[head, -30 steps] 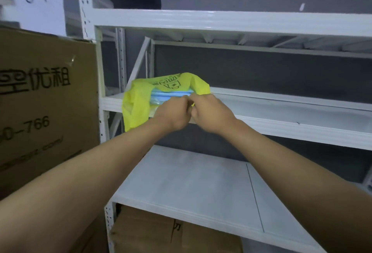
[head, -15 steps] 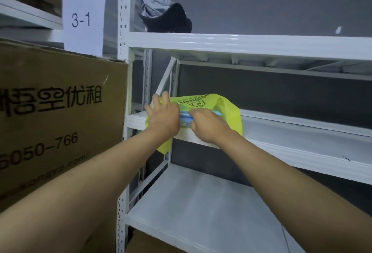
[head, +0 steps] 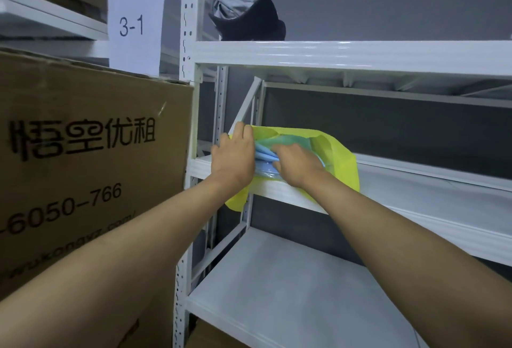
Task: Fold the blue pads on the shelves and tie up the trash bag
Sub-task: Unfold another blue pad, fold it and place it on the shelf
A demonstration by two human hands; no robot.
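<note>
- The yellow trash bag [head: 342, 163] lies on the middle shelf [head: 432, 189], at about ten o'clock from the centre of the view, its lower corner hanging over the shelf's front edge at about seven o'clock from the hands.
- A second ago both hands were bunched together at the bag's mouth, knuckle against knuckle; now they have drawn a little apart, and the blue pads [head: 264, 155] show between them, inside the open mouth.
- The left hand [head: 235, 158] has shifted to the nine o'clock side of the bag: its fingers lie fairly straight over the bag's left rim and hold that edge open or steady. Whether the thumb hooks under the plastic I cannot tell.
- The right hand [head: 297, 166] sits at three o'clock of the pads, its fingers curled down onto the folded blue stack, seemingly pinching or pushing it into the bag.
- My reading: the pads are folded and being tucked inside, so the folding half looks nearly done. The mouth gapes wide with no knot, so tying is not yet begun.
- Next, both hands will likely need to gather the loose rim above the pads.
- Risk: the overhanging plastic could slide off the shelf.
</note>
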